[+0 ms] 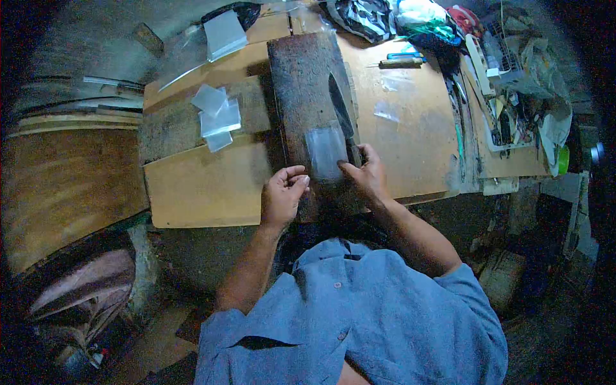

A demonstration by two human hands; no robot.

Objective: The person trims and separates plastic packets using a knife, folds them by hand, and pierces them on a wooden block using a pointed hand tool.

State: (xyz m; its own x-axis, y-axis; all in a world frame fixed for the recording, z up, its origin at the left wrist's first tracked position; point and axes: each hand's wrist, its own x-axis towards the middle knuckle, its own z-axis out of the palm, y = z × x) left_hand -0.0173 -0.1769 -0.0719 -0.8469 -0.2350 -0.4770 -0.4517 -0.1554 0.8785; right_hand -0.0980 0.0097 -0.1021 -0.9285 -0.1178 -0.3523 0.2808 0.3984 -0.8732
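Note:
A clear plastic sheet (326,153), perhaps more than one layer, lies at the near end of a dark, worn wooden board (298,83). My right hand (369,178) is at its right edge, thumb pressed on the plastic. Its other fingers are partly hidden along the board's side. Just left of the sheet, my left hand (283,196) is curled with thumb and forefinger together. A small pale spot shows at those fingertips, too small to name. A knife (339,102) with a dark blade rests along the board's right side, its handle end close to my right hand.
Loose clear plastic pieces (219,119) lie on the table's left, with a stack of sheets (224,35) behind. Wooden-handled tools (401,62) sit at the back right. Plastic bags (366,18) line the far edge, and a cluttered basket (507,128) stands at right.

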